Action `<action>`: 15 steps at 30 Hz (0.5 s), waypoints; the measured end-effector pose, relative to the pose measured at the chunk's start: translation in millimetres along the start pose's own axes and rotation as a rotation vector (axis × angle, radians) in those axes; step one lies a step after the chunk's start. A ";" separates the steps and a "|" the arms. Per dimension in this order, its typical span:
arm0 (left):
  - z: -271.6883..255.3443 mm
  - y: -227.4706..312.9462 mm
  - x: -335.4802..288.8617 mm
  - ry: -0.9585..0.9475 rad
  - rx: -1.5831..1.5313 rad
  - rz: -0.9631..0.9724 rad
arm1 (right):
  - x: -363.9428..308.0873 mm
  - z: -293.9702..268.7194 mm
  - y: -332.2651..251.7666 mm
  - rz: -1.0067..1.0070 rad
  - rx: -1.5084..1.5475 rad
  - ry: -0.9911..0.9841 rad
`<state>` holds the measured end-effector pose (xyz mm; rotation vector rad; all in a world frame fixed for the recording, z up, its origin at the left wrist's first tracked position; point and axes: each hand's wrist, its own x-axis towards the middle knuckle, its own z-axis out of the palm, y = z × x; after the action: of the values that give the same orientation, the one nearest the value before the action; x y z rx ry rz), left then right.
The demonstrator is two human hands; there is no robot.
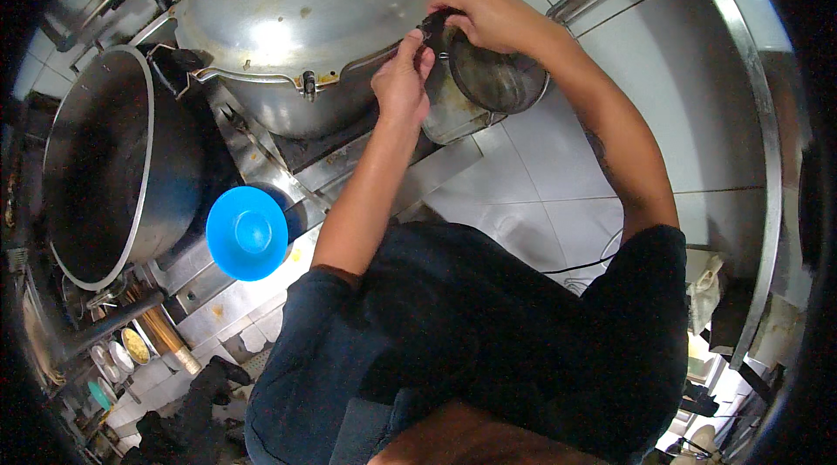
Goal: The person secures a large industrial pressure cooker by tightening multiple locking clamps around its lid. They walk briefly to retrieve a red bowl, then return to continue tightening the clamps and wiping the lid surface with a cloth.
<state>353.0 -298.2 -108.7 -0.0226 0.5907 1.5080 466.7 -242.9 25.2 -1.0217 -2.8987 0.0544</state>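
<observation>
A large silver pressure cooker [296, 25] with a domed metal lid stands at the upper middle. Both my hands are at the right side of its rim, on a dark lid clamp [433, 23] partly hidden by my fingers. My left hand [404, 81] pinches the clamp's near side, thumb up and fingers curled. From the far right, my right hand [488, 16] bends over it with fingers closed round the dark part. Another clamp [309, 84] shows on the front of the rim. Just below my right hand is a round mesh strainer [497, 80] with a wire handle.
A big dark pot [144, 160] sits at the left, its wide mouth open. Near it is a blue bowl [247, 233]. Metal tongs [261, 151] lie between the pots. Low at the left are wooden sticks [166, 334] and small dishes [135, 346]. A metal edge [767, 142] curves along the right.
</observation>
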 end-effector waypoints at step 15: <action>-2.0 1.0 -2.1 -0.039 -0.022 -0.041 | 2.5 8.1 -1.1 -0.140 -0.191 -0.133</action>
<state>351.5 -300.8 -109.3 -0.0218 0.5397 1.4722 463.5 -242.4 17.3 -0.8666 -3.1384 -0.1708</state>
